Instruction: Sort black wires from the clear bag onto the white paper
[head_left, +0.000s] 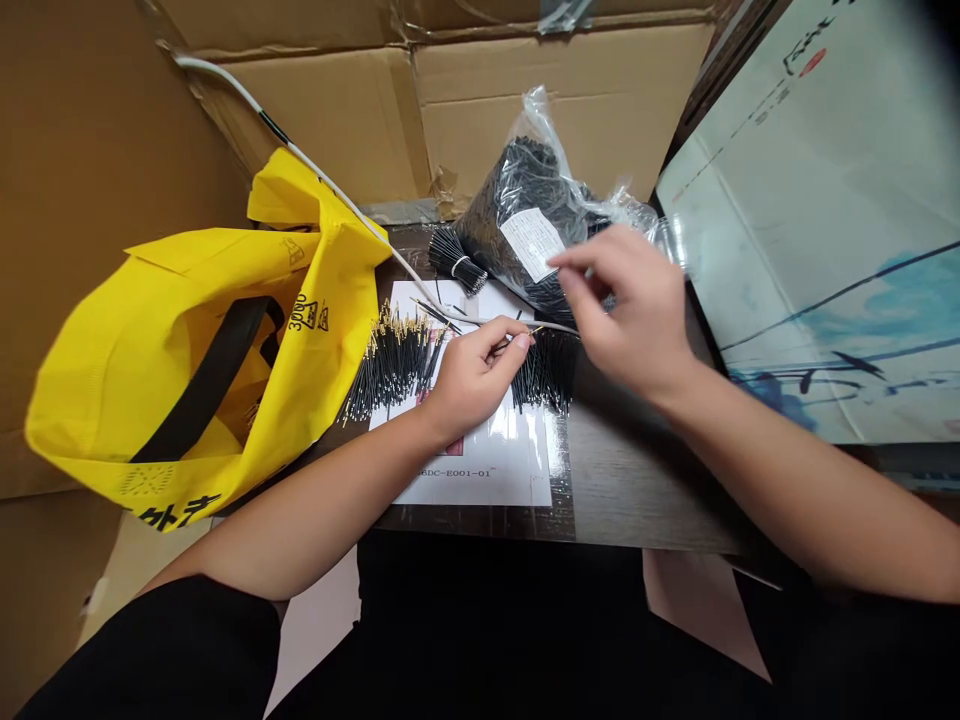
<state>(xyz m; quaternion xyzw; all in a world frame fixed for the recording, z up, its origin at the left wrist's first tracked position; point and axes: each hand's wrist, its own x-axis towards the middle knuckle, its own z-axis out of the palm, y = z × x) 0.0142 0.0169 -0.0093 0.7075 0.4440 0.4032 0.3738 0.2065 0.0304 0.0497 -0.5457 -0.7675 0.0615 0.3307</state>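
Note:
My left hand (480, 370) is closed in a pinch over the white sheet, holding a short black wire whose gold-coloured tip (536, 330) sticks out past the fingertips. Raised to the right of it, my right hand (630, 300) has thumb and index finger brought together, slightly blurred; whatever they hold, if anything, cannot be made out. Left of my left hand lies a pile of black wires with gold ends (394, 355). More black wires (546, 375) are spread just right of that hand. The printed white sheet (510, 470) lies beneath.
Behind stands a clear plastic bag of black wires (510, 180) with a white label, beside a tied wire bundle (457, 262). A yellow bag (330, 330) gapes at the left. A white cable (337, 190) crosses to the table (637, 470). Cardboard (555, 100) backs everything.

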